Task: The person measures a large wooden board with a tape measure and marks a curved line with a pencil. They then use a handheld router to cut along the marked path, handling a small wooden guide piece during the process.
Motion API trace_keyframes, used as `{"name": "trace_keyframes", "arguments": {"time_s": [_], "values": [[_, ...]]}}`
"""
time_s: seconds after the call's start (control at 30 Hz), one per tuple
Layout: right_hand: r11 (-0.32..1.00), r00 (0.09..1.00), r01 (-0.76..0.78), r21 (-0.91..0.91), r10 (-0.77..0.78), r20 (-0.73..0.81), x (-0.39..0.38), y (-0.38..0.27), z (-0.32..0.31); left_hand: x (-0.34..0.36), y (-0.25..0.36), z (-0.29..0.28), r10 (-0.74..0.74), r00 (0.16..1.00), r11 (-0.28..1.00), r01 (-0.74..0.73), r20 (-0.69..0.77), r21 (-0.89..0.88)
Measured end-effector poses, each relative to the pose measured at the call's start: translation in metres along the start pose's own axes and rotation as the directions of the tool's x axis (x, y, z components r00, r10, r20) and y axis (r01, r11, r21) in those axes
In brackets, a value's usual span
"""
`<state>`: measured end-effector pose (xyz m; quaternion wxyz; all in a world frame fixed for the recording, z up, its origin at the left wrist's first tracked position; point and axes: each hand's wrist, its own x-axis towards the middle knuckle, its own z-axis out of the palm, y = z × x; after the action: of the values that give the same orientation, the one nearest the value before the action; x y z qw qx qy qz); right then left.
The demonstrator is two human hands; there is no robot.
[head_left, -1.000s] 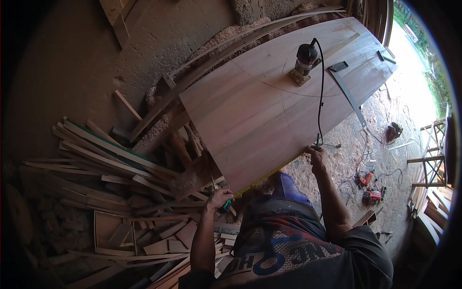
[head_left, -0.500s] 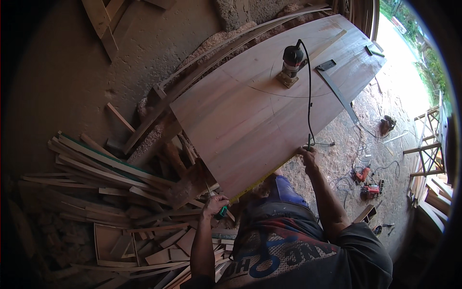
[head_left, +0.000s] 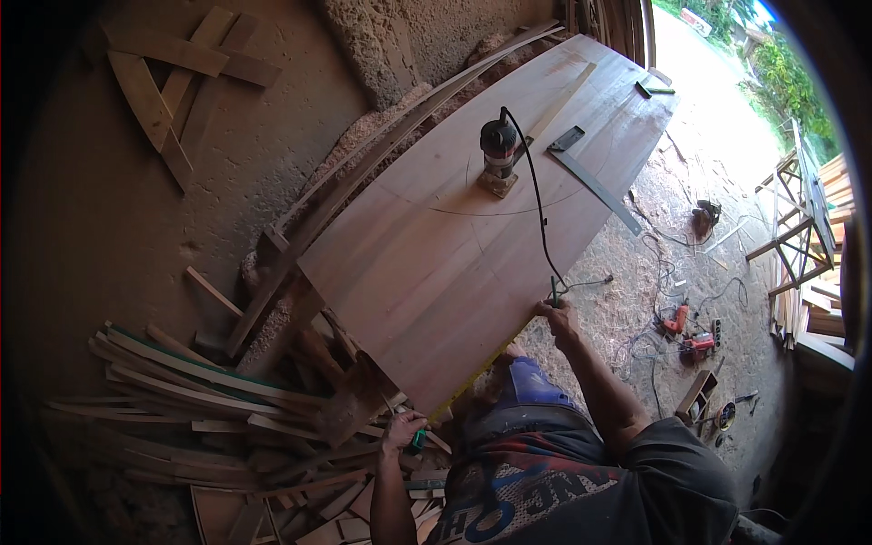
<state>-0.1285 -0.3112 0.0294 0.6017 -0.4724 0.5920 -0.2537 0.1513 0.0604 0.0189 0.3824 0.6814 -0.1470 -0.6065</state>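
A pale plywood board (head_left: 391, 300) with pencilled lines crosses the middle. My left hand (head_left: 401, 429) grips a green-cased tape measure (head_left: 418, 440) at the board's near corner. Its yellow blade (head_left: 465, 388) runs along the near edge toward my right hand (head_left: 558, 320). That hand is closed on a thin dark green stick, possibly a pencil (head_left: 553, 292), at the edge. A black router (head_left: 499, 145) stands on the board with its cable hanging near my right hand. A metal square (head_left: 590, 182) and a light batten (head_left: 563, 100) lie farther along.
Wood strips (head_left: 182, 372) and offcuts pile at left; a crossed wooden piece (head_left: 195, 73) is at upper left. Red power tools (head_left: 698, 344), cords and a circular saw (head_left: 705, 218) are on the dusty floor at right, near a trestle (head_left: 790, 227) and a bright opening.
The view has shifted, so the board, router and both hands appear lower and further left. My hands keep their holds at the board's near edge.
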Motion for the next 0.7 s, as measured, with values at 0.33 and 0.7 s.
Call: {"name": "trace_keyframes", "arguments": {"time_s": [0.33, 0.7], "values": [[0.889, 0.946, 0.253, -0.381, -0.310, -0.095, 0.009, 0.018, -0.004, 0.001, -0.002, -0.002, 0.029, 1.000, 0.999, -0.029, 0.009, 0.031], [0.811, 0.923, 0.329, -0.485, -0.384, -0.016, 0.006, 0.007, -0.002, 0.005, -0.008, -0.003, 0.038, 0.999, 0.999, -0.038, 0.020, -0.002]]}}
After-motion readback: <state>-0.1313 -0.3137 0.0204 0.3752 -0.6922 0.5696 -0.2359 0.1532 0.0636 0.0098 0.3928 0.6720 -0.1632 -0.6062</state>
